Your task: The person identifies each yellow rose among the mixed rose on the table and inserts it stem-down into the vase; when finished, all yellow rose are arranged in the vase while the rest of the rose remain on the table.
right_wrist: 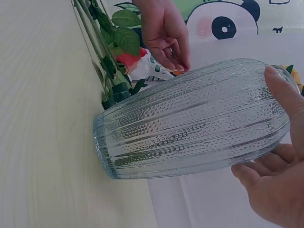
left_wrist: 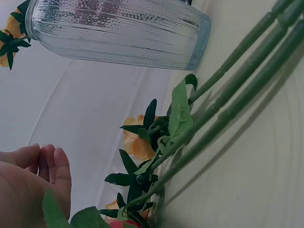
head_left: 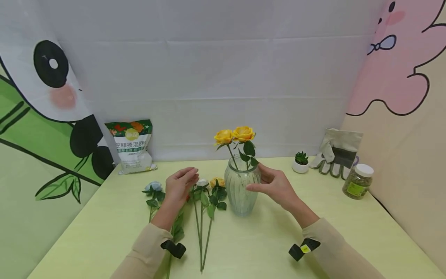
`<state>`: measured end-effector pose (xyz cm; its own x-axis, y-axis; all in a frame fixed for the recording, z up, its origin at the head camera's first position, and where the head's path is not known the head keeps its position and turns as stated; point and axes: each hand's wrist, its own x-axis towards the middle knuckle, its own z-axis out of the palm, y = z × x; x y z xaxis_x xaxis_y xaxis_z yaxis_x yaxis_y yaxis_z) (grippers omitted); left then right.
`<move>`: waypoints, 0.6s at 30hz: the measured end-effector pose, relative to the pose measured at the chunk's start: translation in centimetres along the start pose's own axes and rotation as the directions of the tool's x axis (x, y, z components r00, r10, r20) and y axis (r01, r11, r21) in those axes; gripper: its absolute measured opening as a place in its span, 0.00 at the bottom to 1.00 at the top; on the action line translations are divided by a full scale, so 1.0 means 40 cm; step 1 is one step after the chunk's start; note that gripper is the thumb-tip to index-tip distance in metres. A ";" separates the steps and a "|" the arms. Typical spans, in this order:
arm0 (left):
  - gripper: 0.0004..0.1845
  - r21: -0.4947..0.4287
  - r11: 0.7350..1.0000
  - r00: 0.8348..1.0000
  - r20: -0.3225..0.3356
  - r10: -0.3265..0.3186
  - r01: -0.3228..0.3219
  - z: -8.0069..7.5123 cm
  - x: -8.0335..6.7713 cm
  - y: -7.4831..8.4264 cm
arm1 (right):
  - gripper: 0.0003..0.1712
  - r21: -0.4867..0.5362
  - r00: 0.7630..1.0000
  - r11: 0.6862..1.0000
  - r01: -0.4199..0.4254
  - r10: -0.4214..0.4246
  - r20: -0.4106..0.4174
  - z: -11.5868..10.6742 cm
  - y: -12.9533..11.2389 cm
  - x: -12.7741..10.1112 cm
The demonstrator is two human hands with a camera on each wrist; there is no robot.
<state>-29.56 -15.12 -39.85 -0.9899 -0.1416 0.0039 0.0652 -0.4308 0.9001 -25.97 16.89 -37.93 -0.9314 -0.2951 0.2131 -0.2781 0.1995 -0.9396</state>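
Note:
A ribbed glass vase [head_left: 241,192] stands mid-table and holds two yellow roses [head_left: 234,135]. My right hand [head_left: 265,180] grips its right side, with the thumb on the front of the vase [right_wrist: 190,123] and the fingers [right_wrist: 259,172] curled behind. My left hand [head_left: 184,180] hovers palm-down, fingers straight, over loose flowers lying left of the vase: a blue rose [head_left: 153,186], a white rose [head_left: 202,182] and a yellow rose [head_left: 218,181]. A red bloom [right_wrist: 130,59] lies under the left hand [right_wrist: 166,33]. Their long green stems [left_wrist: 228,95] run toward the front edge. The left hand [left_wrist: 40,168] holds nothing.
A printed bag [head_left: 134,146] leans at the back left. At the back right are a small potted succulent [head_left: 301,162], grey work gloves [head_left: 336,153] and a white-lidded jar [head_left: 358,181]. Cloth backdrops close in the table on three sides.

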 end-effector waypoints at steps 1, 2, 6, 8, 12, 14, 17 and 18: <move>0.12 0.015 1.000 1.000 0.006 -0.003 0.003 -0.003 0.002 -0.003 | 0.54 0.000 1.000 1.000 -0.001 0.001 -0.002 -0.001 0.000 0.000; 0.12 0.042 0.999 1.000 0.015 -0.002 0.001 -0.004 0.003 -0.006 | 0.54 0.000 1.000 1.000 -0.001 0.001 -0.005 -0.001 0.001 0.000; 0.15 0.215 0.976 0.997 0.072 -0.035 0.018 -0.006 0.004 -0.019 | 0.54 0.003 1.000 1.000 -0.004 0.004 -0.011 -0.001 0.001 0.001; 0.16 0.326 0.945 0.992 0.108 -0.068 0.029 -0.006 0.003 -0.028 | 0.54 0.004 1.000 1.000 -0.003 0.003 -0.010 -0.001 0.002 0.000; 0.14 0.521 0.854 0.985 0.145 -0.094 0.004 -0.003 0.002 -0.046 | 0.54 0.003 1.000 1.000 -0.007 0.007 -0.008 0.002 0.004 0.000; 0.12 0.591 0.806 0.986 0.145 -0.087 -0.016 0.002 0.001 -0.053 | 0.54 0.001 1.000 1.000 -0.007 0.007 -0.007 0.002 0.004 -0.001; 0.11 0.661 0.749 0.983 0.160 -0.085 -0.043 0.012 0.002 -0.063 | 0.54 -0.004 1.000 1.000 -0.007 0.007 -0.011 0.002 0.004 0.000; 0.11 0.676 0.736 0.983 0.163 -0.088 -0.046 0.015 0.003 -0.066 | 0.54 -0.005 1.000 1.000 -0.006 0.006 -0.012 0.002 0.004 0.001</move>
<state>-29.93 -13.46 -41.96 -0.9990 0.0445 -0.0043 0.0089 0.2920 0.9564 -26.03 16.83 -38.08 -0.9358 -0.2826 0.2108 -0.2737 0.2056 -0.9396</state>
